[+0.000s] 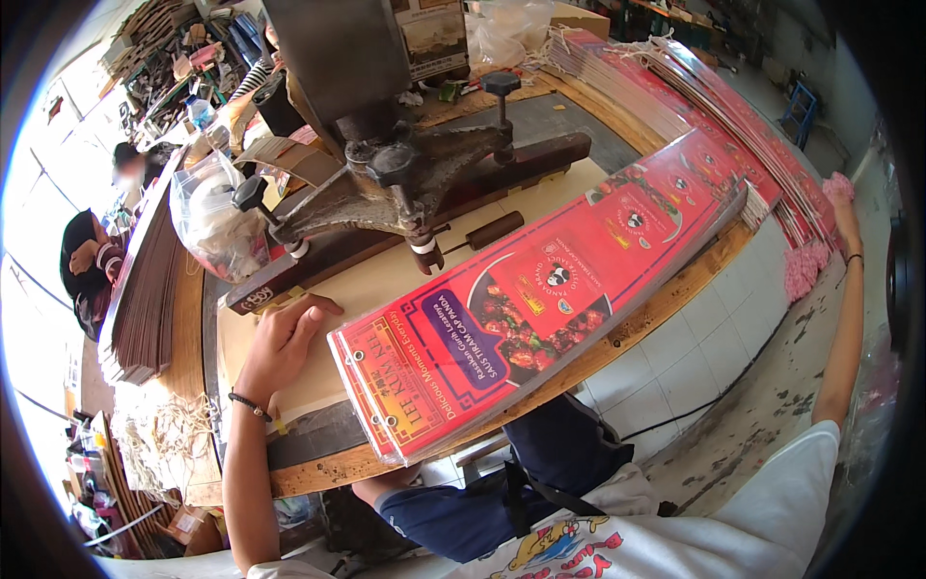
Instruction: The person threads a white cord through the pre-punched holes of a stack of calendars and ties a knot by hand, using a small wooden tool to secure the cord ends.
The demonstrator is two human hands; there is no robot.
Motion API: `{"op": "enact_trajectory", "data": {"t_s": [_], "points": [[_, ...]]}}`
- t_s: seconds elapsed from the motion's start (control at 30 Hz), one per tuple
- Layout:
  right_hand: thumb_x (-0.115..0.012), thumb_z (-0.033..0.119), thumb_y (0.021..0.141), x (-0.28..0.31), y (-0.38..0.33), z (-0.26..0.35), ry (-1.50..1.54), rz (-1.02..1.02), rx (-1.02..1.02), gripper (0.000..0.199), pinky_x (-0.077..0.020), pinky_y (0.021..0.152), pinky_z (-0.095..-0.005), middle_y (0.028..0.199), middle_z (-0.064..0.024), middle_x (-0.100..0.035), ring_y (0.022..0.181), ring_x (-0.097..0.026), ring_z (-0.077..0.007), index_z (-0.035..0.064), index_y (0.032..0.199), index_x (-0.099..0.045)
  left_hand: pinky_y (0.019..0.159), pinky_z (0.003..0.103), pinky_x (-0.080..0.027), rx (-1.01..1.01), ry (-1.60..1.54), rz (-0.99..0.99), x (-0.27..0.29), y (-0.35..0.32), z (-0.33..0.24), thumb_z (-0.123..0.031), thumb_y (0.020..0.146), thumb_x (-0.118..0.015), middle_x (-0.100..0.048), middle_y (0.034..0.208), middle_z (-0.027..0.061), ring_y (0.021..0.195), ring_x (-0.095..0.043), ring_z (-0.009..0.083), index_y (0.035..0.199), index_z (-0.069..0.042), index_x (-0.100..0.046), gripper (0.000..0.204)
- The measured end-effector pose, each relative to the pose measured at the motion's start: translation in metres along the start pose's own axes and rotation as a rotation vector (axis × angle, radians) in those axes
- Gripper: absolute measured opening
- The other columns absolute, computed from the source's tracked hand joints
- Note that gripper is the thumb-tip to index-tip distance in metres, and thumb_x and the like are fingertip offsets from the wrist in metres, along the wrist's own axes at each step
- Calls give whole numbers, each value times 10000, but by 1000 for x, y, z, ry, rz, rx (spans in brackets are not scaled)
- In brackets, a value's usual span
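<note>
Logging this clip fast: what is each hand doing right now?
Left hand: open, flat on the table.
Right hand: stretched out, on something pink; grip unclear.

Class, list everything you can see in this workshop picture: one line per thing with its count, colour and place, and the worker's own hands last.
Printed card stack: one, red, lying slantwise on the bench.
Punch press: one, dark metal, above the bench.
Bench: one, wooden, centre.
Card piles: many, red, upper right.
Plastic bag: one, clear, left of press.
Brown sheet stack: one, far left.
Pink bundles: several, on the floor, right.
Person: seated, far left.
Left hand: flat on the bench, grip open.
Right hand: raised at right, grip unclear.
</note>
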State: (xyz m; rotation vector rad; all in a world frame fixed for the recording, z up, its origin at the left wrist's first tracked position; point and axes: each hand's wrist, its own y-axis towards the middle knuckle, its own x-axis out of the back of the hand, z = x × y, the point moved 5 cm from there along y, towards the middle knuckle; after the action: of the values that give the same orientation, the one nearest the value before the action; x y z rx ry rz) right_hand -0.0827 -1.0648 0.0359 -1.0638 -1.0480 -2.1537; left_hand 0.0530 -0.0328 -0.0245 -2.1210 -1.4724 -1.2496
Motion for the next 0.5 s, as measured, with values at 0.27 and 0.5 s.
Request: {"op": "enact_trajectory", "data": {"t_s": [0.27,0.5], "points": [[-429,726,861,0,-73,-102,623,-105,-616,876,-312,1029,-605,1570,-114,-236,1405,-263,-379,181,1523,-253,706,359,-460,56,60,1,-4,9,-8,-236,980,-461,-645,756,152,696,-608,287,944,-24,-676,304],[-463,759,822,-43,-74,-62,1350,386,-675,921,-304,1019,-666,1584,-111,-208,1419,-234,-395,217,1532,-240,730,379,-485,67,125,6,-1,4,-13,-220,973,-486,-676,825,154,780,-656,323,956,-37,-664,256]]}}
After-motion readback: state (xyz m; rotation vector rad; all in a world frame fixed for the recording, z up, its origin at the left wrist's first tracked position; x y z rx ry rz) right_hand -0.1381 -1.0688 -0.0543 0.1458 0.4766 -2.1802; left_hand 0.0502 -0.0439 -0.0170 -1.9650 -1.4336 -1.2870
